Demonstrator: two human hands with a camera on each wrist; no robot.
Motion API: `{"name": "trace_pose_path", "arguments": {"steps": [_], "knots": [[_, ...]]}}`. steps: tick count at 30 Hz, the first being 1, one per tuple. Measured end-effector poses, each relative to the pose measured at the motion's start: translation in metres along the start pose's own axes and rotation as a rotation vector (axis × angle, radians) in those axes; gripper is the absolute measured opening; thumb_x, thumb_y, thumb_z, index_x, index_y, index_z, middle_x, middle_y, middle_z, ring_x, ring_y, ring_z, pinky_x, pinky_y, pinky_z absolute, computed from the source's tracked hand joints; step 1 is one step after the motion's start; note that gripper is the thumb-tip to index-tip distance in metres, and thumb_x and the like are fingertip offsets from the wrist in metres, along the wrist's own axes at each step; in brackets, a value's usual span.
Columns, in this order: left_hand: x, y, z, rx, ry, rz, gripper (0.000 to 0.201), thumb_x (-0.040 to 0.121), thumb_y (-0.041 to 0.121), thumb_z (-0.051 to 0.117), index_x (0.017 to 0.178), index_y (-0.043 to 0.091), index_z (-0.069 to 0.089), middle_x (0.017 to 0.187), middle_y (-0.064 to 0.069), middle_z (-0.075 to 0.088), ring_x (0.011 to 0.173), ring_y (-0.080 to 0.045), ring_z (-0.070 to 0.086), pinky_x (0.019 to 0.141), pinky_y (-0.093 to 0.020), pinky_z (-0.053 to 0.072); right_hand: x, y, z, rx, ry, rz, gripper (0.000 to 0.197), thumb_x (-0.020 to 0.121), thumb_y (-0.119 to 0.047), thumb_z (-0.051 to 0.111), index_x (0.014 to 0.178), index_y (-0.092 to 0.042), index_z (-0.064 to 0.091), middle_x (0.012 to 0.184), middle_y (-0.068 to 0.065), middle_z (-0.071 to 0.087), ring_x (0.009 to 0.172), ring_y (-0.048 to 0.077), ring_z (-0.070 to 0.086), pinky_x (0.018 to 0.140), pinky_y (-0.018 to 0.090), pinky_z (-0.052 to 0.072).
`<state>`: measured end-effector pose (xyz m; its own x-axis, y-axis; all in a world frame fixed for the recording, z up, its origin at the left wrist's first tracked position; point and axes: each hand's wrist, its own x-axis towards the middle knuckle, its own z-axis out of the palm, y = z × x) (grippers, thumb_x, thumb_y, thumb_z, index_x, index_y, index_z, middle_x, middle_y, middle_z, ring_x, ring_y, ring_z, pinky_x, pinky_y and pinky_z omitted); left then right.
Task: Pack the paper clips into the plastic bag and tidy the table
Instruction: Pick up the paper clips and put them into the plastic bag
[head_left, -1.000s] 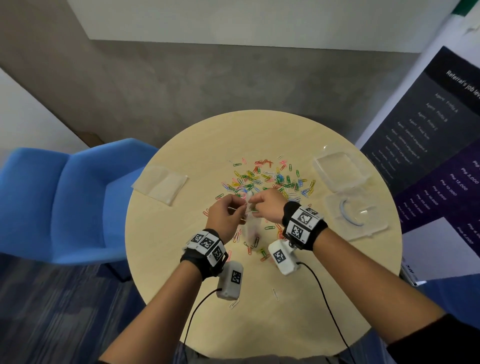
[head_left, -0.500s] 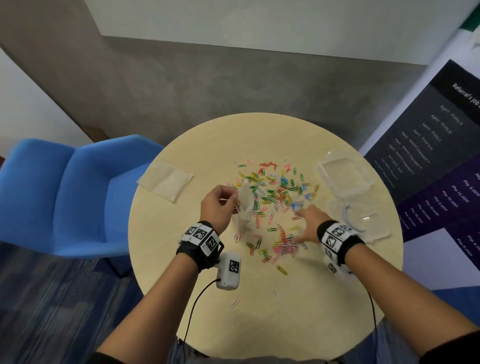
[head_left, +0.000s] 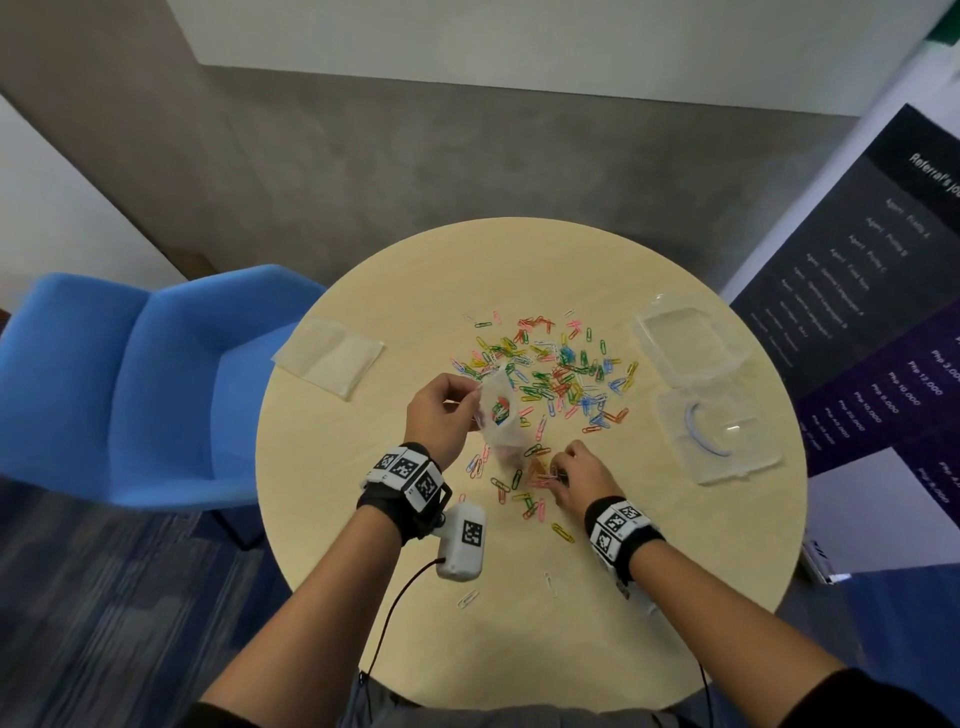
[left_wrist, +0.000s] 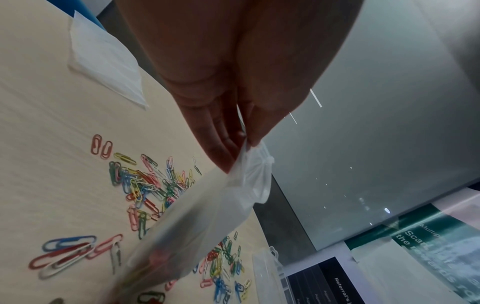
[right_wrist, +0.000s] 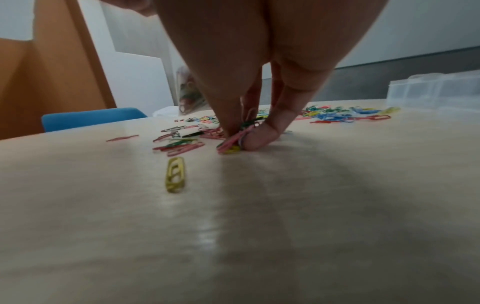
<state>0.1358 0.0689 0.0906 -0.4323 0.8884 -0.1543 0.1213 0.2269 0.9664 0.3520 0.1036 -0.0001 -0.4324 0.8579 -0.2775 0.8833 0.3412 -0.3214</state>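
Right hand (head_left: 576, 474) low, fingertips pinched on paper clips (right_wrist: 233, 142).

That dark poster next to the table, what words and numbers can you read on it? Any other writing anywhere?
"Referral's jo": heading on the dark poster, cut off by the picture's edge.
"Php 12,000", "Php 10,000": on its purple part; the other rows are too blurred.
"Agent" rows: the rest is too small to read.
"Scan", "the": on the green banner, partly cut off.
Wrist bands: square code patterns only, no words.

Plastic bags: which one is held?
The plastic bag with clips inside, pinched by the left hand. The spare bag lies flat near the table's left edge.
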Motion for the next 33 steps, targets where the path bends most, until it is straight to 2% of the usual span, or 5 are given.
{"name": "trace_pose_path", "arguments": {"steps": [6,12,18,28,33], "knots": [[-0.001,0.001,0.004,-0.006,-0.025,-0.013,0.005,0.093,0.01,0.063,0.089,0.01,0.067,0.083,-0.01,0.068,0.072,-0.027,0.069,0.07,-0.04,0.062,0.007,0.005,-0.014,0.083,-0.014,0.021,0.022,0.091,-0.023,0.062,0.103,-0.01,0.074,0.103,0.007,0.071,0.096,0.024,0.065,0.086,0.029,0.05],[0.0,-0.002,0.001,-0.042,-0.049,-0.045,0.008,0.095,0.014,0.06,0.09,0.01,0.064,0.071,-0.008,0.067,0.065,-0.024,0.063,0.073,-0.042,0.059,-0.002,0.017,-0.049,1.337,-0.074,0.498,0.027,0.082,-0.002,0.072,0.107,0.008,0.068,0.09,0.014,0.071,0.074,0.02,0.069,0.072,0.024,0.06],[-0.003,0.0,0.016,-0.115,-0.126,-0.129,0.016,0.099,0.024,0.055,0.089,0.013,0.063,0.055,0.004,0.061,0.054,-0.017,0.054,0.072,-0.041,0.052,0.005,-0.034,-0.111,1.844,-0.238,0.288,0.011,0.088,-0.001,0.061,0.097,0.002,0.067,0.092,0.009,0.072,0.084,0.016,0.069,0.075,0.023,0.059],[-0.013,0.008,0.031,-0.158,-0.168,-0.075,0.017,0.099,0.021,0.055,0.085,0.013,0.059,0.065,0.001,0.058,0.053,-0.012,0.052,0.058,-0.03,0.046,0.032,-0.077,-0.105,1.002,-0.095,0.223,0.015,0.087,-0.003,0.064,0.076,-0.004,0.074,0.085,0.019,0.07,0.085,0.033,0.07,0.084,0.045,0.058],[-0.002,0.002,0.027,-0.119,-0.128,-0.081,0.014,0.099,0.019,0.054,0.088,0.013,0.059,0.066,-0.001,0.059,0.056,-0.016,0.051,0.06,-0.032,0.044,0.03,-0.095,-0.117,0.489,-0.131,0.02,0.028,0.085,-0.001,0.062,0.11,-0.011,0.072,0.105,0.01,0.072,0.098,0.025,0.067,0.089,0.035,0.055]]}}
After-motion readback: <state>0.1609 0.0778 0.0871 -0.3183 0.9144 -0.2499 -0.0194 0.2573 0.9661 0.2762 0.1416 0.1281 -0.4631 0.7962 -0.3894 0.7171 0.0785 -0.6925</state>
